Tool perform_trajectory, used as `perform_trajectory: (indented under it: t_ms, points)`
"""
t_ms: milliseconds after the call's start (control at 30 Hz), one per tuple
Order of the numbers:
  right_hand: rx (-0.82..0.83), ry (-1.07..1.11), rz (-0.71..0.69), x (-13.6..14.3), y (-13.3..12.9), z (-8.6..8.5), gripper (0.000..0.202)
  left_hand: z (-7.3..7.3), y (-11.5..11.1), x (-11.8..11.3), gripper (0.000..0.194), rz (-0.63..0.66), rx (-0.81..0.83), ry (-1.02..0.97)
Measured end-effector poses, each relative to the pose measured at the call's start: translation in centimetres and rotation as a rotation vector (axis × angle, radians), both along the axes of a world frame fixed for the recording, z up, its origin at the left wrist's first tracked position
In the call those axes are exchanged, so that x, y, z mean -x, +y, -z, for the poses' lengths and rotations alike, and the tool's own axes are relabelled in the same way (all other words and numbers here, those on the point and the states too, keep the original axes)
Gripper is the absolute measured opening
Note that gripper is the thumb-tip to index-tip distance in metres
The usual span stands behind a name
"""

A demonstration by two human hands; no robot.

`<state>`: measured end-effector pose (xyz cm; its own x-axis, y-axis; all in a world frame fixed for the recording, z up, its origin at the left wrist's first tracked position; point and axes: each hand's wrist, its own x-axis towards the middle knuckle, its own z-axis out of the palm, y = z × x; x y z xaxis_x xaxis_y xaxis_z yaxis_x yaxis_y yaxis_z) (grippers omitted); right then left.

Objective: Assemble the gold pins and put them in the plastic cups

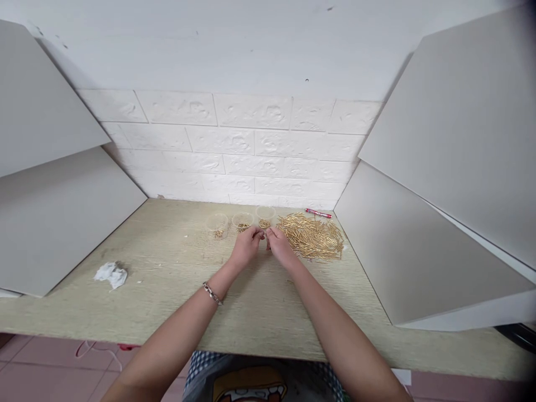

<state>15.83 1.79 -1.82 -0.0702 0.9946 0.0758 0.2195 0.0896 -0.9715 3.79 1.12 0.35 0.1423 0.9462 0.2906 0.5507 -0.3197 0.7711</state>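
Note:
My left hand (246, 245) and my right hand (278, 244) meet fingertip to fingertip above the table, just in front of the clear cups. Both are closed in a pinch, and whatever sits between the fingers is too small to make out. Right beside my right hand spreads a heap of thin gold-coloured metal pins (312, 237). Behind the hands stand three clear round plastic cups: a left cup (217, 220), a middle cup (243, 219) and a right cup (265, 212). Each contains small brass-coloured pieces at its bottom.
A red marker pen (318, 213) lies behind the heap. Crumpled white tissue (111, 274) rests on the left of the wooden table (176, 312). Grey panels (62, 218) lean at the left, with more panels (435, 245) at the right. A white brick-patterned wall (234, 139) closes the back.

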Motion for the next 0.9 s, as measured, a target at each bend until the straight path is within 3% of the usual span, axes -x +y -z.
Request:
perform_trajectory:
  t_ms: [367,600,800,900]
  points:
    - [-0.156,-0.250,0.062,0.0,-0.8,-0.8,0.027,0.3,0.2,-0.2,0.018,0.001,0.034,0.028]
    - [-0.163,-0.245,0.085,0.2,-1.1,-1.3,0.026,0.1,0.1,-0.1,0.019,0.015,0.018,-0.004]
    - [-0.164,-0.306,0.211,0.8,-1.2,-0.9,0.022,0.5,0.0,-0.4,0.019,0.014,-0.048,0.055]
    - [-0.213,-0.340,0.200,0.8,-1.2,-0.8,0.021,0.4,0.0,-0.5,0.018,-0.003,0.005,-0.035]
